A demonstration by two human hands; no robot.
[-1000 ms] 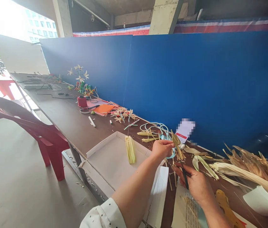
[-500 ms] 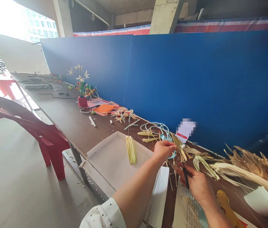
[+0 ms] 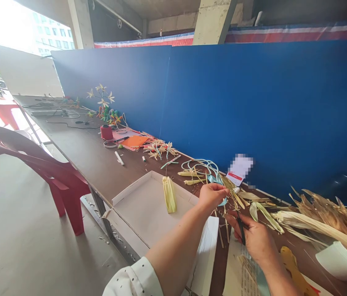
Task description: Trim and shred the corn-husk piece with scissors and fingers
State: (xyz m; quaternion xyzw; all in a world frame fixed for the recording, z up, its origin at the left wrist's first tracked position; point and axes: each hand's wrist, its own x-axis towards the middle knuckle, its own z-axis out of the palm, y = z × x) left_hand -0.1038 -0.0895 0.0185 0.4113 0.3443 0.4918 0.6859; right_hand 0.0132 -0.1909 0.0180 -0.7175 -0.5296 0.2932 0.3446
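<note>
My left hand is closed in a pinch on a dried corn husk strip just above the brown table. My right hand sits close beside it, fingers wrapped round a pair of black-handled scissors that point up toward the strip. A pale blue ribbon coil lies just beyond my left hand. A bundle of pale yellow husk rests in the open white cardboard box to the left.
A heap of dried corn husks lies at right, with a white bowl near the edge. A blue partition backs the table. Farther along are husk flowers, a red spool and orange paper. Red plastic chairs stand left.
My left hand has drifted slightly lower and to the right with the husk strip. My right hand has also sunk a little with the scissors.
</note>
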